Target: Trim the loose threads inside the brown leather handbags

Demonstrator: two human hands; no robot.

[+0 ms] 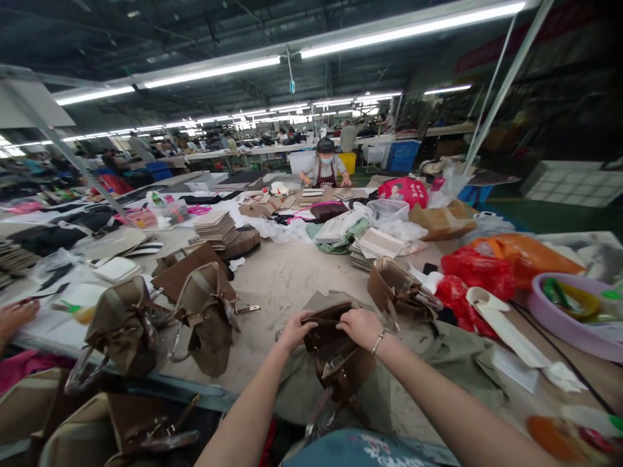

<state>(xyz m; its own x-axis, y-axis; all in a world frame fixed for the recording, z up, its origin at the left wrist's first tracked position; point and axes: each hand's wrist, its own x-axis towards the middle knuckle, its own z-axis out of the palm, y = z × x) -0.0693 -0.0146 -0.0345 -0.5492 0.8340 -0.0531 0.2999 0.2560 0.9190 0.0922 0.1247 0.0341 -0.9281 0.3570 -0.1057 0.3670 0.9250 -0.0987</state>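
A dark brown leather handbag (pixel 335 353) rests at the near edge of the worktable (pixel 287 279), its strap hanging over the edge. My left hand (pixel 293 332) grips its top left side with curled fingers. My right hand (pixel 363 326), a bracelet at the wrist, is closed over the top right of the same bag. An olive cloth (pixel 452 360) lies under and beside the bag.
Several brown handbags (pixel 204 311) lie to the left, another (pixel 396 288) just right. Red and orange plastic bags (pixel 479 272), a purple basin (pixel 574 318), stacks of leather pieces (pixel 217 228). Another person's hand (pixel 14 318) at far left; a masked worker (pixel 325 165) across the table.
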